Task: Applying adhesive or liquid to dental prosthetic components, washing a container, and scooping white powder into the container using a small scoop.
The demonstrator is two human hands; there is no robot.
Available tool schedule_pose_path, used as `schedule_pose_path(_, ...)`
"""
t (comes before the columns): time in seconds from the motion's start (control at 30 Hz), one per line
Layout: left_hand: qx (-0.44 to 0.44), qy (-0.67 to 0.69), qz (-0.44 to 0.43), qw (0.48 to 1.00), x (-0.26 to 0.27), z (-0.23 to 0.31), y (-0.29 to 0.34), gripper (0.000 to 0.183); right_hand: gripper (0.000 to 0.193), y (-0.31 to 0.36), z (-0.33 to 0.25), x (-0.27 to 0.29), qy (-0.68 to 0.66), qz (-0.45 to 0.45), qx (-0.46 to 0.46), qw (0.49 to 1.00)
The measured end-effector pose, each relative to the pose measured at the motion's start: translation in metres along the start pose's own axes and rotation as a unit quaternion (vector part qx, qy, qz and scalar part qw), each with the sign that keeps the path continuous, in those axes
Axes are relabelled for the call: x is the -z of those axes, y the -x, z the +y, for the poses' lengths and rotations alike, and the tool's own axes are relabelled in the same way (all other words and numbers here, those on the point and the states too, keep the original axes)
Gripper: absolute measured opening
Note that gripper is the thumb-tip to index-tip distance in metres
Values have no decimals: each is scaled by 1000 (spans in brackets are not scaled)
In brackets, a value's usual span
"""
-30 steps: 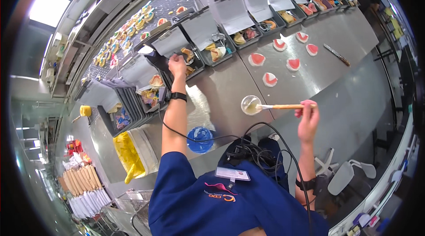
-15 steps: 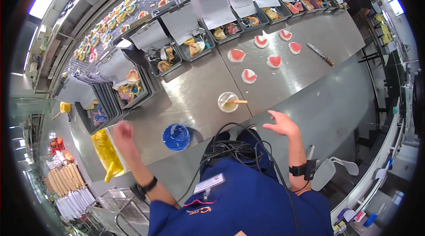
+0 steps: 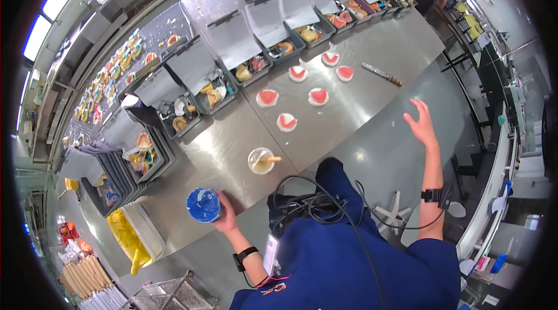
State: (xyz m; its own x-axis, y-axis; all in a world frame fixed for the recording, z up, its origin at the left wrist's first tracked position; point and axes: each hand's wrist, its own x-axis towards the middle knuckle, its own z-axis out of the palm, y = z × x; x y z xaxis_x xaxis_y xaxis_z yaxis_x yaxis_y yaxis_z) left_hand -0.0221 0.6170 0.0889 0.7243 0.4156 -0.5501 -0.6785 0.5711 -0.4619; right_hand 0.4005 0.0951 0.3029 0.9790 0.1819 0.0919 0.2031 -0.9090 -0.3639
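our left hand [image 3: 225, 215] is curling around the side of the blue bowl [image 3: 203, 205] by the desk's [image 3: 224, 144] near edge; we cannot tell whether the bowl is touching the desk. our right hand [image 3: 423, 126] is staying out over the floor [image 3: 363, 141], fingers spreading wide. beyond the bowl, a brush [image 3: 272, 159] is leaning in a cup [image 3: 256, 166]. farther out, six red-and-white casts [image 3: 318, 97] are lying near a knife [image 3: 382, 74], and open boxes [image 3: 225, 105] are lining the back.
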Motion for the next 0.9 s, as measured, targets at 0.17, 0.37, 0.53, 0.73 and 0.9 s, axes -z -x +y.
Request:
schedule_pose_path(0.17, -166, -104, -155, 968, -14, 5, 13, 65, 58, -127, 84, -58, -39, -39, 28, 998)
schedule_pose_path(0.37, -376, -367, -417, 742, -34, -146, 145, 79, 60, -220, 207, -175, 23, -31, 25, 999)
schedule_pose_path(0.53, -360, -352, -389, 771, -13, -265, 247, 80, 37, -216, 218, -191, 9, 83, 57, 995)
schedule_pose_path(0.73, -210, -116, -272, 932, 30, -381, 250, 54, 34, -227, 207, -123, -440, 72, -100, 889)
schedule_pose_path(0.9, -210, -15, -377, 902, 113, -339, 234, 69, 32, -167, 98, 24, -632, -45, -65, 771)
